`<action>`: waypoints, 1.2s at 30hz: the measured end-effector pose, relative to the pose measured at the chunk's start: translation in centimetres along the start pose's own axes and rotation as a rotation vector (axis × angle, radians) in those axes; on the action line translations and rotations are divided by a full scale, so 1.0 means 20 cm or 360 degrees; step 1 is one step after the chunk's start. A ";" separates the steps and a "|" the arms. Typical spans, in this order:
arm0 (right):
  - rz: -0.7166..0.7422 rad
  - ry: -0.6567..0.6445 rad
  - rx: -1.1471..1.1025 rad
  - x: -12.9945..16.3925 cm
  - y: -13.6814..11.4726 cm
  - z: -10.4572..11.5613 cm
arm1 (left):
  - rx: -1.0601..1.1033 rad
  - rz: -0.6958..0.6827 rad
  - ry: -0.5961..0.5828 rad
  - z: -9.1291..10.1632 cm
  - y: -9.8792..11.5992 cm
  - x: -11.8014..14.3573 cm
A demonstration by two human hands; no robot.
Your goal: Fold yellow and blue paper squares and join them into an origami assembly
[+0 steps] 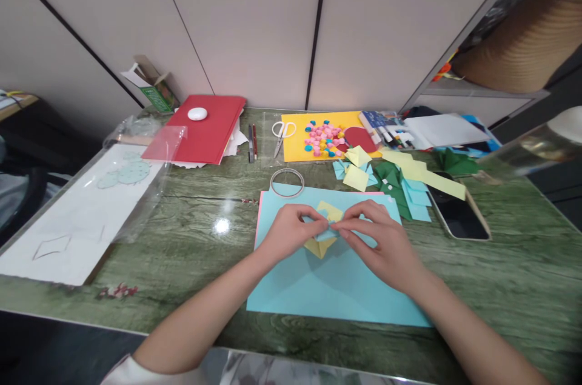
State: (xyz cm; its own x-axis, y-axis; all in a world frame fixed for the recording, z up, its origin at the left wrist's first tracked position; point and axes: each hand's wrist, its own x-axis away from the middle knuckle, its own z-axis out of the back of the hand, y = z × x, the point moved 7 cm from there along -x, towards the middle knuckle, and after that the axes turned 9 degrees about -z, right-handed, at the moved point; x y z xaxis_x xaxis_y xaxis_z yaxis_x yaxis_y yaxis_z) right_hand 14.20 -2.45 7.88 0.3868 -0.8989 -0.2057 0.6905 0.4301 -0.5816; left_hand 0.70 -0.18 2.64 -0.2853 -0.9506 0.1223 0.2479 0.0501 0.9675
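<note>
Over a blue sheet of paper [313, 294], my left hand [293, 228] and my right hand [384, 239] meet fingertip to fingertip. Between them they pinch a small folded blue paper piece [324, 233]. Yellow folded paper [321, 248] shows just below and above it; whether the pieces are joined is hidden by my fingers. A roll of clear tape [287, 182] lies at the blue sheet's upper left. To the upper right sit more folded yellow and blue papers [356, 177] and dark green folded paper [394, 182].
Behind are white-handled scissors [284, 130], a yellow sheet [293, 151] with pink, blue and yellow bits, and a red folder [213, 136]. A phone [461, 212] lies right, below pale yellow strips [443, 184]. At left is a plastic-sleeved drawing [82, 215]; a glass [530, 148] is far right.
</note>
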 end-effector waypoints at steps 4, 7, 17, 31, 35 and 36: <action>0.0054 -0.0018 -0.0005 0.00 -0.02 0.01 | -0.0003 -0.0013 -0.0007 0.00 0.00 0.00; 0.0008 -0.0071 -0.0080 -0.01 0.00 0.01 | -0.0023 -0.0026 -0.0025 0.00 0.01 0.01; 0.0027 -0.0152 -0.0110 -0.02 0.02 -0.01 | -0.0058 -0.0048 -0.0086 0.00 0.01 0.01; 0.0399 0.0070 0.0181 0.01 -0.03 0.02 | 0.0384 -0.0034 -0.0070 -0.01 0.00 0.00; 0.0474 0.0125 0.0235 0.03 -0.03 0.03 | 0.0452 -0.0031 -0.0053 -0.01 0.01 0.00; 0.0479 0.0135 0.0251 0.03 -0.03 0.03 | 0.0458 -0.0032 -0.0047 -0.01 0.01 0.00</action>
State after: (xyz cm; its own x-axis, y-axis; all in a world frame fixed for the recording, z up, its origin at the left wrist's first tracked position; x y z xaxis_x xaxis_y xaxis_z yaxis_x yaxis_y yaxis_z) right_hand 14.35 -3.20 8.54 0.5397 -0.7307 -0.4181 0.6417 0.6786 -0.3574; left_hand 1.02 -0.28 2.83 -0.3156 -0.9431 0.1046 -0.0295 0.1200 0.9923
